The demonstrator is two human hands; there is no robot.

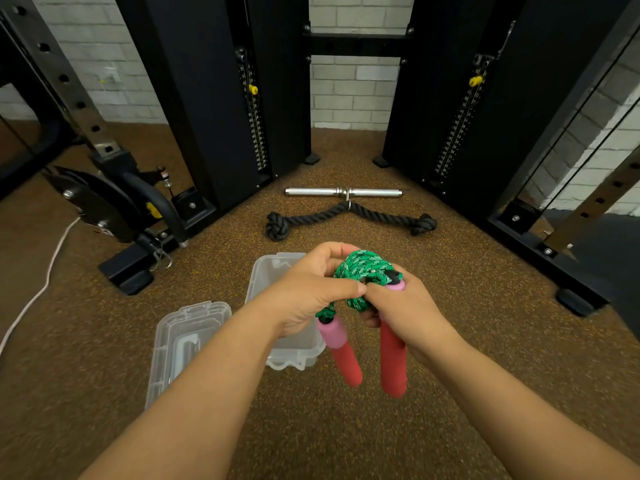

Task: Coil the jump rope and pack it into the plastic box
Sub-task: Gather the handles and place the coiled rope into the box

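Observation:
The green braided jump rope (366,271) is wound into a tight bundle held between both hands above the floor. My left hand (311,289) grips the bundle from the left, thumb across its front. My right hand (405,306) holds the bundle and one handle from the right. Two pink-and-red foam handles hang down: the left handle (341,351) is blurred, the right handle (393,358) is nearly upright. The clear plastic box (273,271) stands open on the floor just behind and under my left hand, partly hidden by it.
The box's clear lid (183,344) lies on the speckled brown floor to the left. A black tricep rope (349,218) and a steel bar (343,192) lie farther ahead. Black cable-machine columns (221,98) flank the space; a white cord (41,285) runs at left.

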